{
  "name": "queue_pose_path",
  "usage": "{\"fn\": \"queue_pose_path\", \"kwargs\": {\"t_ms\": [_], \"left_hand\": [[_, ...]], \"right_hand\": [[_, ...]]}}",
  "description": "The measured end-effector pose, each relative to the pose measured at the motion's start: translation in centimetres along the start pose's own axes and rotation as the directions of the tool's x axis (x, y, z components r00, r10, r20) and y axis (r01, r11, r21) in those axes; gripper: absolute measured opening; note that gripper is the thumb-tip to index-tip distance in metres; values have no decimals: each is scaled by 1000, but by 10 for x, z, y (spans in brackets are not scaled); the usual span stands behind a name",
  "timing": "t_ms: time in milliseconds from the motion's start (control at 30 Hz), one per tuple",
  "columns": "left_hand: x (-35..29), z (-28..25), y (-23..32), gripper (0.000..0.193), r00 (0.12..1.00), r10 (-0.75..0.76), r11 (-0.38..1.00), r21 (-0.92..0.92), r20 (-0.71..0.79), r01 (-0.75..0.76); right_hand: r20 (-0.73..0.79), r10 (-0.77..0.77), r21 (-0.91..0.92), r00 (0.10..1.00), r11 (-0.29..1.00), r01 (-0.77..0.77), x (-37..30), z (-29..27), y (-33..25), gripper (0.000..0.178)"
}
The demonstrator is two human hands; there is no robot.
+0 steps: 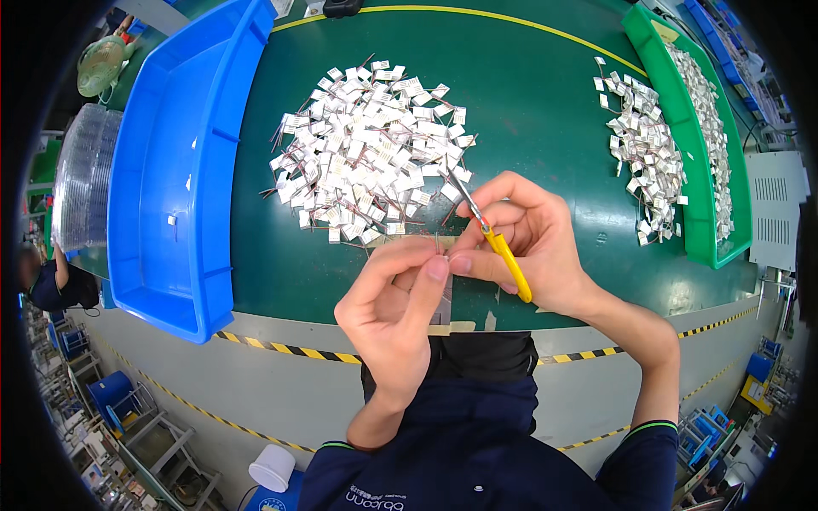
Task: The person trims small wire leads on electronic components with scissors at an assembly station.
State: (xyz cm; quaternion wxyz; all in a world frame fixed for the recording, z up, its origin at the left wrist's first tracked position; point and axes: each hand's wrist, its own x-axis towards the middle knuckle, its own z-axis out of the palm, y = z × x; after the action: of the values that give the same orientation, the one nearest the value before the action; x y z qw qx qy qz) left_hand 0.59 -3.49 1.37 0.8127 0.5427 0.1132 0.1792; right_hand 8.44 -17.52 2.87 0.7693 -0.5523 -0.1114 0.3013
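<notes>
My left hand is closed in a pinch at the near edge of the table. Between its thumb and forefinger is a small part with thin wires, mostly hidden by the fingertips. My right hand grips yellow-handled scissors, their metal blades pointing up and away to the left. Its thumb tip meets the left fingertips at the small part. Just beyond both hands lies a wide heap of small white tagged pieces with thin dark wires.
A blue bin stands at the left, with a few white bits inside. At the right, a second pile of white pieces lies beside a green tray holding more. Clear stacked plastic trays are beyond the blue bin. The green tabletop carries everything.
</notes>
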Motion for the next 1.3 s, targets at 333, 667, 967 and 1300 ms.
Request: {"fn": "queue_pose_path", "kwargs": {"t_ms": [333, 667, 967, 1300], "left_hand": [[3, -2, 6, 9, 1000, 20, 998, 59, 25, -21], [2, -6, 10, 7, 1000, 4, 996, 92, 23, -6], [2, -12, 16, 4, 998, -32, 998, 56, 53, 29], [1, -14, 17, 7, 994, -84, 996, 22, 67, 82]], "right_hand": [[35, -44, -55, 998, 997, 46, -1, 2, 8, 36], [81, 12, -91, 997, 996, -5, -1, 3, 3, 34], [250, 97, -116, 963, 991, -70, 2, -14, -13, 26], [237, 265, -130, 935, 962, -239, 2, -11, -21, 23]]}}
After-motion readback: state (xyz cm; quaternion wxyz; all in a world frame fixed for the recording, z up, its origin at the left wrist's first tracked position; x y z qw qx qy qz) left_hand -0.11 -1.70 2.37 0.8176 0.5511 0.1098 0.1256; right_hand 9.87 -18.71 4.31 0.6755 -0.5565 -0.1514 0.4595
